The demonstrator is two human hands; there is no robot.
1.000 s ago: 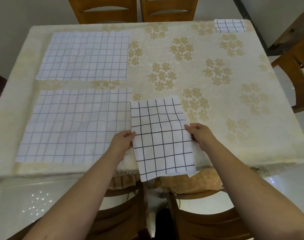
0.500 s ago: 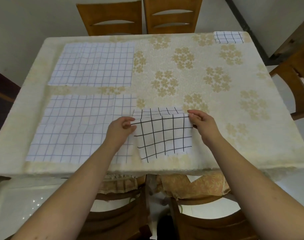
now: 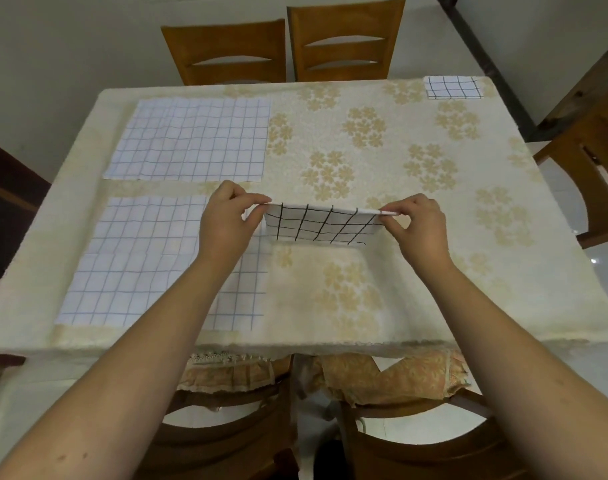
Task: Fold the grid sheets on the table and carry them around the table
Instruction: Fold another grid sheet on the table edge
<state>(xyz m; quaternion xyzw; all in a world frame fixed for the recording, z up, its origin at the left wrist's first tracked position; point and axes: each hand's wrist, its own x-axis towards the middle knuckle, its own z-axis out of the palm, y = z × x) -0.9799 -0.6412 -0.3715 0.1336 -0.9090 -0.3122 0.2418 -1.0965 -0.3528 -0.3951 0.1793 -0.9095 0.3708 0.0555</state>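
Black-grid sheet [image 3: 321,226]: a white sheet with bold black lines, folded over and held up just above the middle of the table, between the two hands. Its top edge runs level from hand to hand; the rest hangs toward the viewer, its lower edge at or near the cloth.
Left hand [image 3: 226,223]: pinches the sheet's top left corner between thumb and fingertips, fingers curled.
Right hand [image 3: 418,225]: pinches the top right corner the same way, fingers curled.
Near blue sheet [image 3: 140,265]: a large white sheet with thin blue lines, lying flat on the table's near left part. The left forearm crosses over its right side.
Far blue sheet [image 3: 191,140]: a similar large sheet, flat on the far left part, with a strip of bare cloth between it and the near one.
Small folded sheet [image 3: 453,87]: a small dark-grid piece at the far right corner, well apart from the others.
Table [image 3: 365,161]: covered by a cream cloth with tan flower clusters.
Chairs [image 3: 285,50]: two wooden ones side by side at the far edge, one at the right, and two pushed under the near edge.
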